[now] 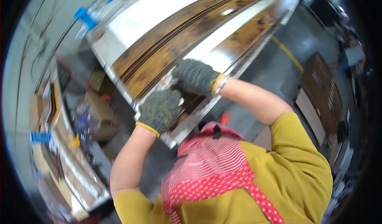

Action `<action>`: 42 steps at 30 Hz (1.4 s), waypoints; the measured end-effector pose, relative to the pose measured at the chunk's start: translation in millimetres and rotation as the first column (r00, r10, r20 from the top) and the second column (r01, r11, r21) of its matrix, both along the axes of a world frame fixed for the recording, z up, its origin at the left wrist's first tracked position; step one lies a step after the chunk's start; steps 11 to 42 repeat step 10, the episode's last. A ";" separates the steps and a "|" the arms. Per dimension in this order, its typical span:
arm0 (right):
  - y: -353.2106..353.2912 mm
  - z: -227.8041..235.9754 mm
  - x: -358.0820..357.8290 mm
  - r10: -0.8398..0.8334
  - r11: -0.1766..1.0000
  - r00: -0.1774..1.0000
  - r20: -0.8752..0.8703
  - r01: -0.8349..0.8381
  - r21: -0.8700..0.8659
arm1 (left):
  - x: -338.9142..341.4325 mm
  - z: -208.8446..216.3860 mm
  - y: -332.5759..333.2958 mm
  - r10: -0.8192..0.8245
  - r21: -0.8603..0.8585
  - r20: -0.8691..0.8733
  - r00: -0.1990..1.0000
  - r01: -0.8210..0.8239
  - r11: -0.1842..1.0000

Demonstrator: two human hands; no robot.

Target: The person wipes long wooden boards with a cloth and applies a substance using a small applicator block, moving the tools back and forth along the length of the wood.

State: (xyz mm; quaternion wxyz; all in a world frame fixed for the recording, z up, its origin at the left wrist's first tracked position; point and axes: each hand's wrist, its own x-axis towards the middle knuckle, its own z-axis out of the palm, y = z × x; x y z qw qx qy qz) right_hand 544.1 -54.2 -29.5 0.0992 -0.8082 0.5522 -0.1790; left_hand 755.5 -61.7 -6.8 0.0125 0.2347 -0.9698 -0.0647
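Both my hands wear grey-green knit gloves with yellow cuffs and are close together at the near end of a white-topped table (123, 29). My left hand (159, 109) is curled in at the table's near end, beside the ends of long brown wood-grain boards (163, 50). Just right of it and farther in, my right hand (195, 76) is closed above the strip between these boards and another brown board (248, 35). Something whitish shows by its fingertips, too blurred to name. The fingers' undersides are hidden in both hands.
A small pale piece (228, 12) lies on the boards. Left of the table stand an open cardboard box (101, 114) and a rack (79, 176) with wrapped material. Brown panels (322, 92) lean at the right, beyond a yellow floor line (288, 52).
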 end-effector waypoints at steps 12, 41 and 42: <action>-41.9 -46.1 -101.0 -0.385 0.911 0.839 -0.384 0.281 -0.301 | -61.7 -4.3 -43.1 0.096 0.050 0.658 0.747 -0.171 0.984; -41.9 -46.1 -101.0 -0.385 0.911 0.839 -0.384 0.281 -0.301 | -61.7 -4.3 -43.1 0.096 0.050 0.658 0.747 -0.171 0.984; -41.9 -46.1 -101.0 -0.385 0.911 0.839 -0.384 0.281 -0.301 | -61.7 -4.3 -43.1 0.096 0.050 0.658 0.747 -0.171 0.984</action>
